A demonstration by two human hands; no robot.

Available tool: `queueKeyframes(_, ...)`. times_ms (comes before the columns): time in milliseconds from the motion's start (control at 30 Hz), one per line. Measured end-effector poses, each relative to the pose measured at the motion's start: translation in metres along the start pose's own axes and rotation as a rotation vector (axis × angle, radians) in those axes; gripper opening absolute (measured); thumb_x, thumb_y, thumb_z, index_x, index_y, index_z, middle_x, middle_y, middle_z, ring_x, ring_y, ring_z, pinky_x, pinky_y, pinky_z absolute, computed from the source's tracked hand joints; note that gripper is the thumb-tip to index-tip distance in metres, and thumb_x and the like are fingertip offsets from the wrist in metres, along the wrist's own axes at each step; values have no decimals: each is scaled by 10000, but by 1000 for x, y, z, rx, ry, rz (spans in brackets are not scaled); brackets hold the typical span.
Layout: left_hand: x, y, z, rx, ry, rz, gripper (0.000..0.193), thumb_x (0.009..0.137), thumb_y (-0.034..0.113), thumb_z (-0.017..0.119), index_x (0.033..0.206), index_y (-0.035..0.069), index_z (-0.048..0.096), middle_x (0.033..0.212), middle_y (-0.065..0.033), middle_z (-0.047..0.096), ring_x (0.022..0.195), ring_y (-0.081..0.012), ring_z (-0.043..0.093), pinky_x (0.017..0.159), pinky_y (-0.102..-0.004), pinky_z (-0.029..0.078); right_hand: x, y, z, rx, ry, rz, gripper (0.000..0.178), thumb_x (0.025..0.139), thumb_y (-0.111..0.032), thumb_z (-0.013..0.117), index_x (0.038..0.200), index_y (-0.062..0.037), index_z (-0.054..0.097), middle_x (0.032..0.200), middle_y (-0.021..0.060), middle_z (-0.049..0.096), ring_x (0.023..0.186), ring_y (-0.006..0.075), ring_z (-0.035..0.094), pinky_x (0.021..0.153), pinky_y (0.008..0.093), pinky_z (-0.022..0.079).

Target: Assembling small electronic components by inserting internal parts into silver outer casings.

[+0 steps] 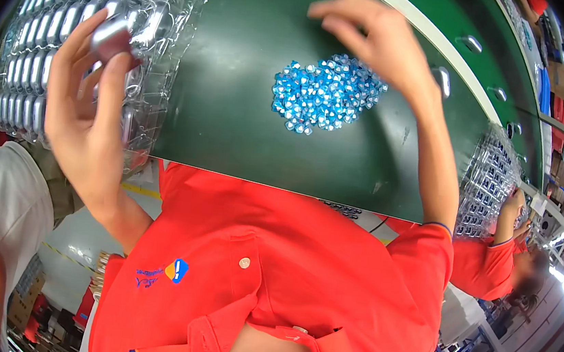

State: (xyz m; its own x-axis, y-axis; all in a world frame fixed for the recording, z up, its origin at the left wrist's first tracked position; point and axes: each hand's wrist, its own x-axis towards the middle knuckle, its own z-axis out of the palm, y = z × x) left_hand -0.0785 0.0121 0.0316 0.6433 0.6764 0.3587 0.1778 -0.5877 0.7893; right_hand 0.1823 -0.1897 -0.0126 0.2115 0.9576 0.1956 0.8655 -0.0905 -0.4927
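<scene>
Between the thumb and fingers of my left hand point(90, 108) is a shiny silver rounded casing point(111, 38) with a reddish reflection on its side. This hand is raised over a clear plastic tray point(175, 48) filled with rows of similar silver casings. My right hand point(379, 38) is stretched across the table, its fingers extended and thumb apart, with nothing visible in them. Just below it lies a heap of small shiny blue pieces point(321, 94), and the hand does not appear to touch them.
The dark green tabletop point(232, 123) lies under both hands. Beyond a pale rail point(447, 39) runs a green belt with spaced silver casings point(471, 43). At the right, another clear tray point(488, 177) lies beside a co-worker's red sleeve point(485, 266). A person in white point(8, 195) is close on my left.
</scene>
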Motion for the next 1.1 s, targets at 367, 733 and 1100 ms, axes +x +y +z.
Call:
queueKeyframes(367,15,-27,98,-991,-435,-565,319,993,135,580,1295,35,551,1050,-102,634,917,-176,644,810,-325,556,1,-16,18,-76,-359,-308,244,780,-49,632,1020,-54,675,992,61,628,936,249,624,779,371,546)
queueKeyframes(733,25,-31,145,-941,-424,-486,393,932,41,647,1314,60,555,1110,-91,630,907,-152,636,796,-285,536,-6,-14,36,-117,-112,-141,226,816,-39,674,1037,8,664,940,92,649,816,226,650,696,328,559)
queueKeyframes(1100,29,-37,144,-659,-265,-215,338,827,-15,725,1154,64,700,886,-58,721,765,-82,662,658,-233,540,35,-14,49,1045,416,645,220,913,-55,673,1093,72,676,939,143,726,802,160,702,786,271,585)
